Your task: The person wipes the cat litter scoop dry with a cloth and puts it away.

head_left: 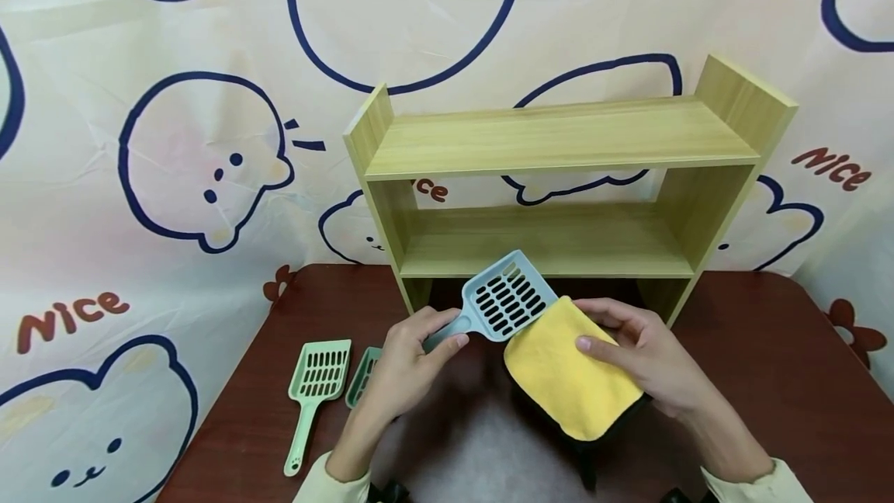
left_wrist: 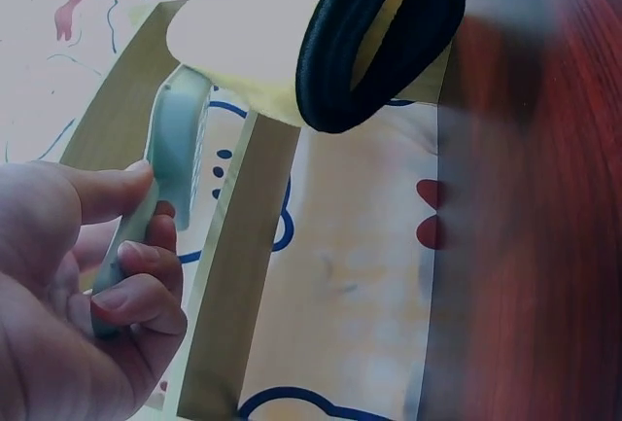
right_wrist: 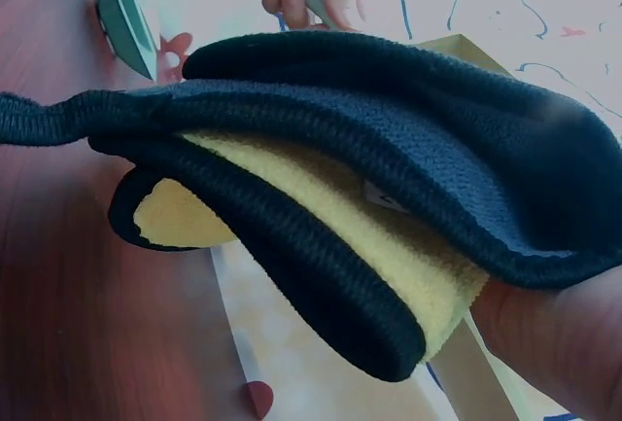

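Observation:
My left hand [head_left: 408,363] grips the handle of a light blue slotted litter scoop [head_left: 508,300], its head angled up to the right. In the left wrist view, the fingers [left_wrist: 141,290] curl round that handle, with the thumb on top. My right hand [head_left: 653,359] holds a folded cleaning cloth [head_left: 573,371], yellow on one side and dark grey with a black border, thumb on the yellow face. The cloth's upper corner meets the right edge of the scoop head. From the right wrist, the layered folds of the cloth [right_wrist: 321,139] hide most of that hand.
On the dark red table [head_left: 740,379], a light green slotted scoop [head_left: 321,371] lies at the left. Beside it a darker green scoop [head_left: 362,379] is partly hidden by my left hand. A two-tier wooden shelf [head_left: 552,138] stands behind, against a cartoon-printed backdrop [head_left: 209,293].

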`<state>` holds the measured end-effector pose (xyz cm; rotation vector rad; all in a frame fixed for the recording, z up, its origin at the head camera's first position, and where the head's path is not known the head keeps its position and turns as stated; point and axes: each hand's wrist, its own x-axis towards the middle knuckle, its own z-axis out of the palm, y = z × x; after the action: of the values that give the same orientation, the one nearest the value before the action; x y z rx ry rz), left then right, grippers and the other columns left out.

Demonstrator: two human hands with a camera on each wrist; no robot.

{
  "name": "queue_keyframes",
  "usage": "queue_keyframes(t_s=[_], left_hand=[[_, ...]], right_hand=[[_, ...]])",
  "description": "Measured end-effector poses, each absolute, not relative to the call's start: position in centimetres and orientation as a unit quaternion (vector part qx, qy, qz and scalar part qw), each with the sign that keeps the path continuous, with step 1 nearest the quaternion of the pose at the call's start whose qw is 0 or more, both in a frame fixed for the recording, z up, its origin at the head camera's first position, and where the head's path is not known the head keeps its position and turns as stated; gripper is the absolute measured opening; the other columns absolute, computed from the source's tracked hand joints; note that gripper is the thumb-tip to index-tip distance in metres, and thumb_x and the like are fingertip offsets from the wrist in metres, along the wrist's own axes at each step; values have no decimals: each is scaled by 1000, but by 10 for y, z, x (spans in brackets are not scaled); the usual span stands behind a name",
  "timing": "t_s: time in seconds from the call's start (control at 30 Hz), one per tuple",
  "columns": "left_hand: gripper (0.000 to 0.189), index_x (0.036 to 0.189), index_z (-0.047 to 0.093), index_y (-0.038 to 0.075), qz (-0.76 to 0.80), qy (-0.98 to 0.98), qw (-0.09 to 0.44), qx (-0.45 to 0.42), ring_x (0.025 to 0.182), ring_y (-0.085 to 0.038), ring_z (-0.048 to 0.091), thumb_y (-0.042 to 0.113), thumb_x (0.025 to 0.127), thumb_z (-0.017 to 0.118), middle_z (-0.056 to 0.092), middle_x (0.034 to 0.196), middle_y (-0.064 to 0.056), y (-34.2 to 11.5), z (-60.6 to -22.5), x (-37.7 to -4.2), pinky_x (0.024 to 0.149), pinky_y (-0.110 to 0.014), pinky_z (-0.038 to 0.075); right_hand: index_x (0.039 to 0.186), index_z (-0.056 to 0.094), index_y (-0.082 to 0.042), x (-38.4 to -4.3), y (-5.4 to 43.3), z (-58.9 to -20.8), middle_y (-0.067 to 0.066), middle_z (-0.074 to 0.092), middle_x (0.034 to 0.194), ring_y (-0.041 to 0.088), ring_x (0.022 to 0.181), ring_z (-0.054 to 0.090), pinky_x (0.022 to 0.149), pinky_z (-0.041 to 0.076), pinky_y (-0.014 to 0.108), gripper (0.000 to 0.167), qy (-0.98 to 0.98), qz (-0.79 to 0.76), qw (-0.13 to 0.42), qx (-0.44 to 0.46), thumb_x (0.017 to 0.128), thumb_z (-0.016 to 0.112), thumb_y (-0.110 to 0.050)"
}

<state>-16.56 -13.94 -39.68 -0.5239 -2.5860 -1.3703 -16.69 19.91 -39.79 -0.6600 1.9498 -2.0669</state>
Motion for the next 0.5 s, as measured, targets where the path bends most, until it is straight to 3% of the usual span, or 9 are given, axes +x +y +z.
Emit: queue_keyframes(t_s=[0.5], left_hand=[[32,131,78,19,-452,-873,69,-171,90,-9,63,17,99,78,73,107,3,-143,-396,-166,81,-26,53]], right_hand=[[149,58,-5,-167,204,-397,0,72,124,22,89,80,69,66,42,44,657,-710,108,-229,106,60,4]])
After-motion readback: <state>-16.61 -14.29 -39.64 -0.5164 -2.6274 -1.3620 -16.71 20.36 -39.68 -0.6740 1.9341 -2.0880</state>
